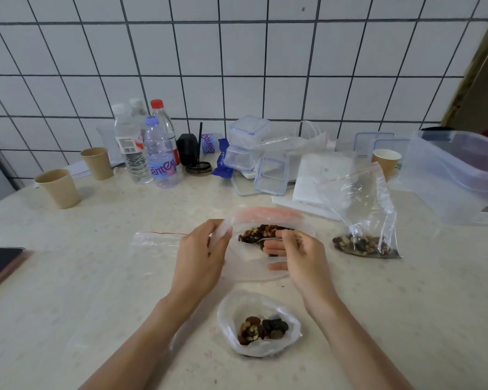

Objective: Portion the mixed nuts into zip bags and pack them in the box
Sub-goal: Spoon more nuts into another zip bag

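At the desk's left edge I see a dark phone, then an empty zip bag lying flat. My left hand pinches the open bag mouth mid-desk; my right hand pinches a spoon of mixed nuts inside it. A filled bag stands rightward.
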Tool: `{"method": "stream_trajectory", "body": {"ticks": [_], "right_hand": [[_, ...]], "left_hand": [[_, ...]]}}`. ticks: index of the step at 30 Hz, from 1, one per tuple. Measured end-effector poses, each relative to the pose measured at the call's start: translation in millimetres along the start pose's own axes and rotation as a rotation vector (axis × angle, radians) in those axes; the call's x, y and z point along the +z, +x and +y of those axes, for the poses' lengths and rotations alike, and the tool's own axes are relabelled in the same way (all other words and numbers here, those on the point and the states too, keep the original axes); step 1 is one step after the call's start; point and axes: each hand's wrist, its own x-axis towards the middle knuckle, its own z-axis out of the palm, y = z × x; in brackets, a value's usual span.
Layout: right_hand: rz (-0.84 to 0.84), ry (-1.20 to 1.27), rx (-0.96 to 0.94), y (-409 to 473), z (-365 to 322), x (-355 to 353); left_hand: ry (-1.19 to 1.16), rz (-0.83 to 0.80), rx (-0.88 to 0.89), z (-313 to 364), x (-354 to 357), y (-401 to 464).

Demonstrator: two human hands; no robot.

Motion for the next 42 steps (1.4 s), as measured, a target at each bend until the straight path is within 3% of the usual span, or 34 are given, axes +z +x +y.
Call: {"method": "stream_trajectory", "body": {"ticks": [16,27,33,42], "right_hand": [[0.015,0.424,0.178,3.4,-11.2,-14.5],[0.102,0.354,0.064,-8.9,-14.2,-18.9],[0.126,0.383,0.014,-27.1,-23.3,-38.8],[0.095,0.392,-0.103,-90.7,-51.8,-78.0]], "left_hand": [[-0.033,-0.006,0.011,0.4,-5.1,-0.2],[0.027,0.011,0.031,3.8,-19.8,-2.1],[-0.013,0.167,0.092,23.3,-40.5,-7.3],[-0.024,-0.236,0.039,48.2,-56.9,-40.5]]}}
